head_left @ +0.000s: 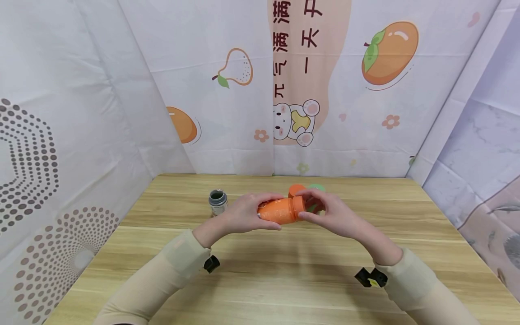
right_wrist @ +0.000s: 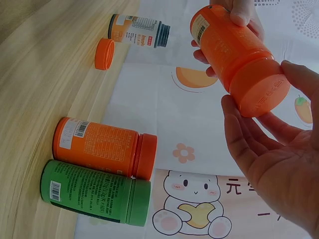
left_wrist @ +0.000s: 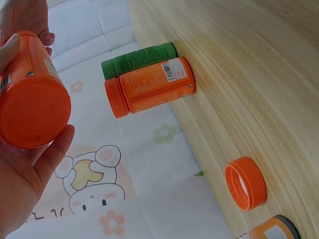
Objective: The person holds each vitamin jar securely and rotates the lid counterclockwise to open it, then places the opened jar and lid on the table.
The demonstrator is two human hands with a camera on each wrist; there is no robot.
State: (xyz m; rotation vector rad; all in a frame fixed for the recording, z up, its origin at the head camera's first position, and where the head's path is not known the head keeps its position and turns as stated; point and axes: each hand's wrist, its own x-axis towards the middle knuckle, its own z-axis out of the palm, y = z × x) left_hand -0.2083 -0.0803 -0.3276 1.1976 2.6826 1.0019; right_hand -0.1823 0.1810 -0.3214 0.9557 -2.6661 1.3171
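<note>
Held over the table is an orange plastic bottle (head_left: 278, 212), tipped on its side with its cap (right_wrist: 261, 92) pointing right. My left hand (head_left: 243, 213) grips the bottle's body, the thumb on one side and fingers on the other. At the other end my right hand (head_left: 339, 217) holds the cap between thumb and fingers. The cap sits on the bottle's neck. In the left wrist view the bottle's round base faces the camera.
A second orange bottle (right_wrist: 97, 147) and a green bottle (right_wrist: 92, 191), both capped, stand side by side behind my right hand. At left, a capless bottle with a dark neck (head_left: 218, 201) stands near a loose orange cap (left_wrist: 246, 183). Patterned cloth (head_left: 227, 113) hangs behind the table.
</note>
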